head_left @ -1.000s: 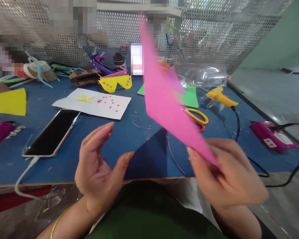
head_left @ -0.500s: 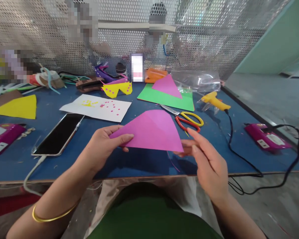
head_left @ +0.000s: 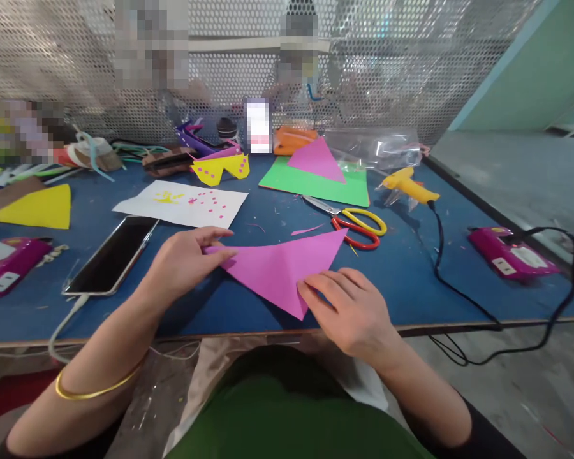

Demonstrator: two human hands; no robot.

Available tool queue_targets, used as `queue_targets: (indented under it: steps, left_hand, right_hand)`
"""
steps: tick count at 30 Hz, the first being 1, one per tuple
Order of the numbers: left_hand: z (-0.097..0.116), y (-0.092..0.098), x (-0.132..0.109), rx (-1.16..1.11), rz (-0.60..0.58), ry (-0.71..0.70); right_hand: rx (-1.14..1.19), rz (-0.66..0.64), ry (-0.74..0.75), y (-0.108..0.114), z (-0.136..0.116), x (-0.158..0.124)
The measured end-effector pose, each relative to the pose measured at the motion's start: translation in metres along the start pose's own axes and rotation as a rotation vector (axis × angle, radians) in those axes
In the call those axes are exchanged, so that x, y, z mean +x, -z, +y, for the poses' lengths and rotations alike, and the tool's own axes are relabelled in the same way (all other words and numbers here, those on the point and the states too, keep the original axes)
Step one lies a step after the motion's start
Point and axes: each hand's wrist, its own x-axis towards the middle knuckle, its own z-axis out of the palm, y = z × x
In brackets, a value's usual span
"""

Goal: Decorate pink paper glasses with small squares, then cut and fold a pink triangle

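Observation:
A pink paper piece point(head_left: 272, 271), roughly a fan or triangle with a crease down its middle, is held between both hands just over the blue table. My left hand point(head_left: 186, 258) pinches its left corner between thumb and fingers. With fingers closed on the edge, my right hand point(head_left: 351, 306) grips the paper near its lower point, to the right of the crease. Beyond the paper lie scissors point(head_left: 358, 223) with one red and one yellow handle, blades pointing left. Thin pink offcuts point(head_left: 308, 229) rest on the table close to them.
Behind are green sheets point(head_left: 310, 185) with another pink piece point(head_left: 318, 159) on top, and a yellow paper mask point(head_left: 220, 171). A white sheet point(head_left: 182, 203) and a phone point(head_left: 112, 255) lie left. To the right are a yellow glue gun point(head_left: 411, 186) and a corded magenta power strip point(head_left: 511, 252).
The pink paper has been turned over, its curved edge no longer facing away and a point now toward me. My right hand has moved left and taken hold of it.

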Motion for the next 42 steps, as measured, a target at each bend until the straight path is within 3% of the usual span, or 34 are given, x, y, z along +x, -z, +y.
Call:
queue_targets:
  steps: [1,3,5,7,10,15,21,26,30,36,42]
  left_hand:
    - [0.0,-0.004,-0.006,0.138,0.176,-0.085]
    - [0.002,-0.016,-0.023,0.234,0.356,-0.378]
    - [0.007,-0.032,-0.04,0.165,0.232,-0.679]
    - [0.012,-0.045,-0.053,0.152,0.085,-0.796]
    - [0.017,-0.054,-0.058,0.164,0.046,-0.851]
    - [0.017,-0.055,-0.054,0.22,0.061,-0.912]
    - [0.014,-0.053,-0.054,0.163,0.058,-0.867]
    - [0.014,-0.05,-0.049,0.02,-0.02,-0.708]
    - [0.018,-0.048,-0.044,-0.056,-0.059,-0.563]
    - [0.023,-0.051,-0.041,-0.051,-0.046,-0.432]
    - [0.024,-0.05,-0.042,-0.055,-0.032,-0.408]
  right_hand:
    - [-0.015,-0.049,-0.014,-0.002,-0.002,-0.001]
    - [-0.01,-0.116,-0.047,-0.005,-0.006,-0.004]
    - [0.013,-0.153,-0.075,-0.006,-0.008,-0.007]
    - [0.031,-0.174,-0.096,-0.006,-0.01,-0.009]
    - [0.053,-0.197,-0.138,-0.004,-0.011,-0.011]
    - [0.14,-0.267,-0.184,-0.002,-0.009,-0.008]
    - [0.296,-0.241,-0.359,-0.001,-0.01,-0.005]
    - [0.403,-0.169,-0.536,0.0,-0.012,-0.006]
    - [0.426,-0.213,-0.659,0.0,-0.009,-0.001]
    - [0.36,-0.287,-0.726,-0.003,-0.003,0.01]
    - [0.279,-0.316,-0.771,-0.006,-0.005,0.014]
